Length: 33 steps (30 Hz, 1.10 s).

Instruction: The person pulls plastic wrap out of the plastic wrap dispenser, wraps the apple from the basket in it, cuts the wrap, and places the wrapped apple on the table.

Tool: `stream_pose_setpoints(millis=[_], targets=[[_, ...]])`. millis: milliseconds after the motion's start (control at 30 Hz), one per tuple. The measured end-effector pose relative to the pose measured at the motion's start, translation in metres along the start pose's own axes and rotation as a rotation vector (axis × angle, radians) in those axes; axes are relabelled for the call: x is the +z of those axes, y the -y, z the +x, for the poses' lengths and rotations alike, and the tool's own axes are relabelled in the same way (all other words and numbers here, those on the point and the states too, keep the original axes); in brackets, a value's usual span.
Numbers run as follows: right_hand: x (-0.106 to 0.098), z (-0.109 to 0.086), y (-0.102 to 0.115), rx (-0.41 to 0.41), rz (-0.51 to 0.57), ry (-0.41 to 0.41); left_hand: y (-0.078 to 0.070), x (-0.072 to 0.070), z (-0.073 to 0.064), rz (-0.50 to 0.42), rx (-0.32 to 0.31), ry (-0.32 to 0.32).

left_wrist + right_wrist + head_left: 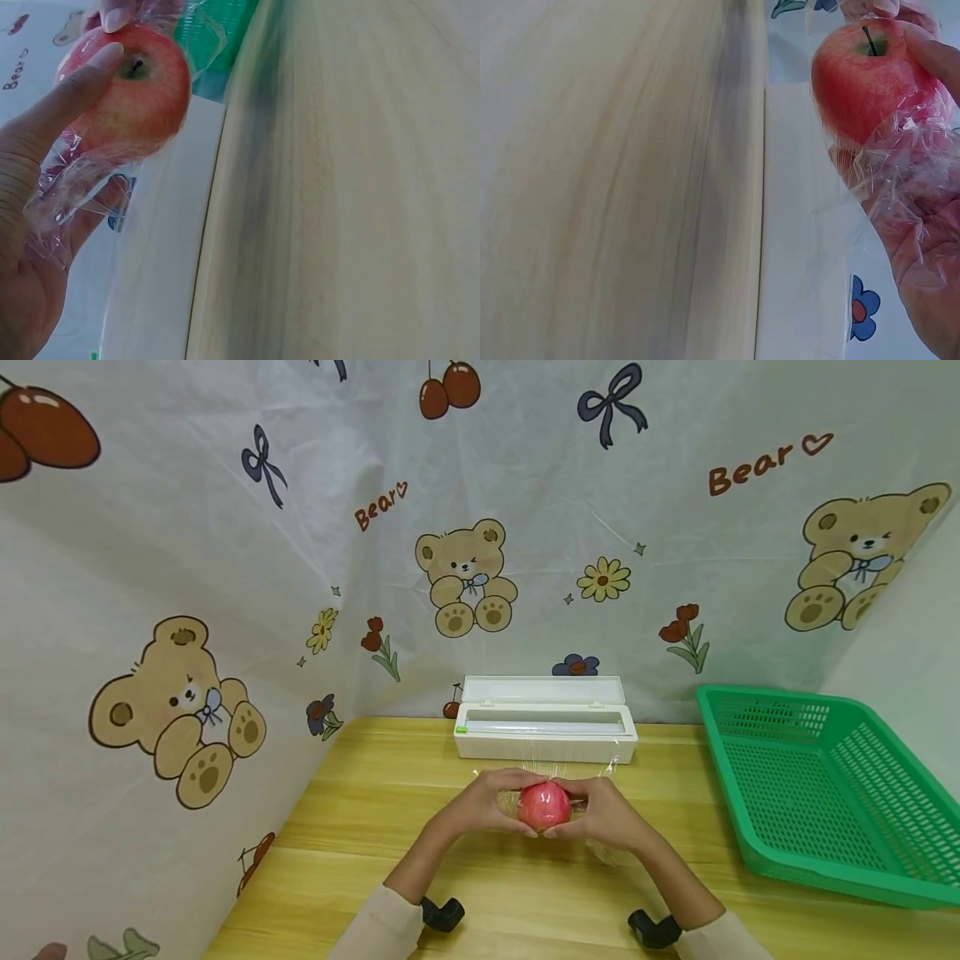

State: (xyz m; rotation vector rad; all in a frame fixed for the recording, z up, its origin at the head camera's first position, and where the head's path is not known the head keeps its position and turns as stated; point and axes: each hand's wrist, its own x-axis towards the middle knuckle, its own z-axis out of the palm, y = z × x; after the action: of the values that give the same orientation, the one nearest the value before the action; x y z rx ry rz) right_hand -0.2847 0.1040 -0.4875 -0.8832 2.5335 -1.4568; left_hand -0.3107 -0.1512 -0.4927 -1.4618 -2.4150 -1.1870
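Note:
A red apple [545, 806] is held between both hands above the wooden table, in front of a white cling film box. My left hand [491, 802] grips its left side, thumb near the stem in the left wrist view. My right hand [606, 814] grips the opposite side, its thumb also on top. Clear cling film [911, 176] lies crumpled around the apple's lower sides and against both palms. In both wrist views the apple's top with its stem [137, 69] shows. Wrinkled film [82, 184] bunches over the left fingers.
Behind the hands the white cling film box [543, 745] stands with its lid raised, a roll inside. A green plastic basket [757, 827] sits on the right of the wooden table [360, 827]. A bear-patterned cloth [300, 568] hangs behind and to the left.

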Motion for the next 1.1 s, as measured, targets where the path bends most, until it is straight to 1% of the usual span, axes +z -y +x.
stream_pose_setpoints(millis=[167,267,367,467,633,733,867,1000,1100], targets=[[-0.002,0.001,0.0,0.014,0.01,0.004,0.004,0.003,0.0,-0.025,0.019,-0.068],[-0.002,0.002,0.001,0.001,0.018,0.001,0.007,0.003,-0.001,-0.038,-0.012,-0.104],[-0.002,0.002,0.002,-0.032,-0.012,-0.03,0.009,0.002,-0.002,-0.073,-0.069,-0.125],[-0.001,0.001,0.002,-0.074,-0.076,-0.083,0.012,0.003,-0.004,-0.122,-0.143,-0.131],[-0.002,0.001,0.002,-0.133,-0.093,-0.157,0.019,0.004,-0.006,-0.172,-0.223,-0.139],[-0.002,0.001,0.002,-0.155,-0.082,-0.184,0.019,0.003,-0.006,-0.187,-0.249,-0.136],[-0.003,0.001,0.002,-0.174,-0.075,-0.188,0.019,0.002,-0.005,-0.248,-0.278,-0.134],[-0.003,0.0,-0.001,-0.174,-0.073,-0.187,0.021,0.001,-0.004,-0.305,-0.277,-0.14],[-0.002,0.0,-0.004,-0.161,-0.07,-0.187,0.022,0.0,-0.003,-0.301,-0.28,-0.125]])
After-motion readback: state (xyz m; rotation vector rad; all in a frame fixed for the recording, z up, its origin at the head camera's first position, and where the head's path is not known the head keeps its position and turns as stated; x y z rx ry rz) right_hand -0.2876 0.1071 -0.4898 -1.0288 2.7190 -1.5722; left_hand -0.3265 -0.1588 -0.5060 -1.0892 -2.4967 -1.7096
